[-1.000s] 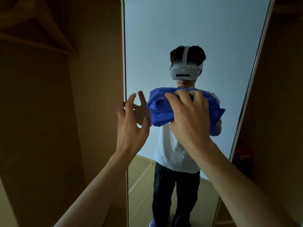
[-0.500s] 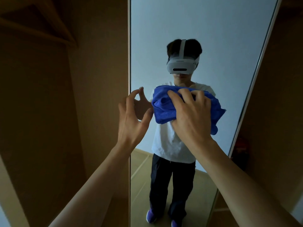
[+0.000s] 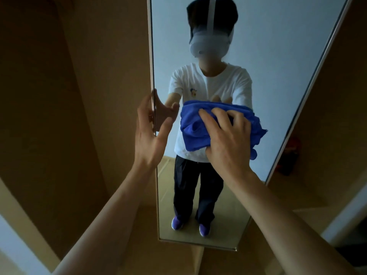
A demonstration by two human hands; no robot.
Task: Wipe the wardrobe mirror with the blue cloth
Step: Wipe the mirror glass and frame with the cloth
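While pressing the blue cloth (image 3: 191, 133) against the wardrobe mirror (image 3: 278, 56), just right of the frame's centre, grips it with the right hand (image 3: 228, 143). Curls the fingers (image 3: 220, 120) over the bunched folds from above, with the thumb tucked beneath the lower edge. Leaves thick blue folds showing to the left of the knuckles and a ragged corner poking out at the right, toward the mirror's slanting right edge. Holds the left hand (image 3: 149, 135) open at centre left, fingers straight and loosely spread, thumb pointing right toward the cloth without reaching it. Places those fingertips at the mirror's left edge; impossible to tell whether touching the glass or only close beside it. Extends the left forearm (image 3: 111, 215) and the right forearm (image 3: 278, 215) up from the lower corners of the frame.

Reflected in the glass: a white T-shirt (image 3: 218, 82), dark trousers (image 3: 188, 185) and purple shoes (image 3: 176, 223), with a pale headset (image 3: 208, 44) at top centre. Also reflected, just above the cloth's top edge, a few fingertips, and by the left edge the mirrored palm of the open hand. To the left of the mirror, a plain tan wardrobe panel (image 3: 109, 66) in shadow. In the dim recess at the right, a red object (image 3: 291, 151), too dark to make out.
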